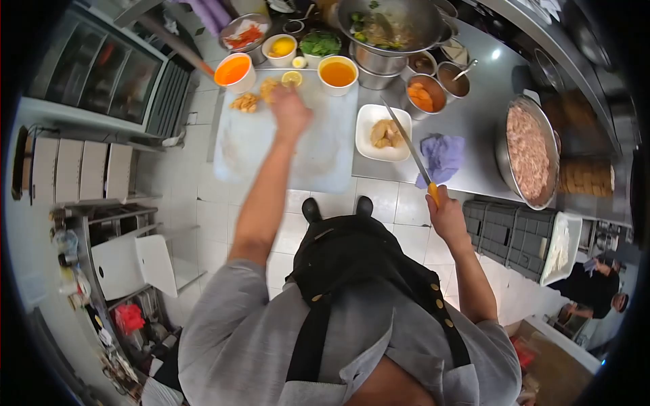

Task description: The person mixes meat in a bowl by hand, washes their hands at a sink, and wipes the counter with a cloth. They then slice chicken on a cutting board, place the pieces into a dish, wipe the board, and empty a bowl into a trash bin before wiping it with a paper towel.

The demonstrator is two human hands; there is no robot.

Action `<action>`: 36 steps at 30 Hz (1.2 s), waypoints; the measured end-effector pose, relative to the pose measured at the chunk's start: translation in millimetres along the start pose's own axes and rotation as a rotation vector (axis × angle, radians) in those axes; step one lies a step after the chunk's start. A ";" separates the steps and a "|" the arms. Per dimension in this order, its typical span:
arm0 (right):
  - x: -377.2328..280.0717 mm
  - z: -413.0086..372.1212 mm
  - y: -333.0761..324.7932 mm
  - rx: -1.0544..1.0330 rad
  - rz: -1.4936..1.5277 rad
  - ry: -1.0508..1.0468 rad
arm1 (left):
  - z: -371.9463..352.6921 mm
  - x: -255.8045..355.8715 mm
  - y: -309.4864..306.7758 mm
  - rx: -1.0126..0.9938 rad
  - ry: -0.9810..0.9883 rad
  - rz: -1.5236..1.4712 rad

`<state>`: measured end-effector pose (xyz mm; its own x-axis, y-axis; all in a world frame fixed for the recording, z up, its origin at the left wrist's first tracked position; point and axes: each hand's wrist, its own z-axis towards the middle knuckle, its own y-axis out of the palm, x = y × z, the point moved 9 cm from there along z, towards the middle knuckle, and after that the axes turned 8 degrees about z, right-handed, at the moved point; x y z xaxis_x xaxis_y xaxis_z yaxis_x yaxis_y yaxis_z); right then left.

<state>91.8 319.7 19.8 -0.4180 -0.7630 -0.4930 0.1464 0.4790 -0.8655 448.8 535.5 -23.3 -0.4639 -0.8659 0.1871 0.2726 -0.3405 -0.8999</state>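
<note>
Over the far part of a white cutting board (pixel 318 159), my left hand (pixel 292 115) is closed around a yellowish-brown piece of food (pixel 268 89); its fingertips are partly hidden. Similar food pieces (pixel 244 103) lie on the board to its left, and a halved lemon (pixel 292 78) is just beyond. My right hand (pixel 447 220) grips the yellow handle of a long knife (pixel 414 151), off the counter's front edge. The blade points up and left, passing over the rim of a white square dish (pixel 365 145) that contains pale raw-looking meat (pixel 386 134).
A purple cloth (pixel 442 157) lies beside the blade. Behind the board stand tubs of orange liquid (pixel 233 70) and amber liquid (pixel 338 73), chopped greens (pixel 320 44) and a large pan (pixel 396 42). A bowl of minced meat (pixel 529 152) sits right. Another person (pixel 592 287) is far right.
</note>
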 end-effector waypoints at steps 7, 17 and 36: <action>-37.6 -7.5 19.8 -0.063 0.185 -0.047 | 22.0 -24.8 2.9 -0.481 0.259 0.318; -106.2 17.0 88.9 -0.263 0.184 -0.215 | -85.7 -66.9 -75.1 -0.069 -0.186 -0.086; -153.1 96.9 188.9 -0.367 0.082 -0.227 | -139.7 -39.5 -47.9 0.226 -0.114 -0.517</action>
<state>270.3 485.0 -76.9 -0.2042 -0.7726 -0.6012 -0.1745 0.6330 -0.7542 336.4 637.2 -42.6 -0.4944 -0.5960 0.6327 0.2140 -0.7890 -0.5760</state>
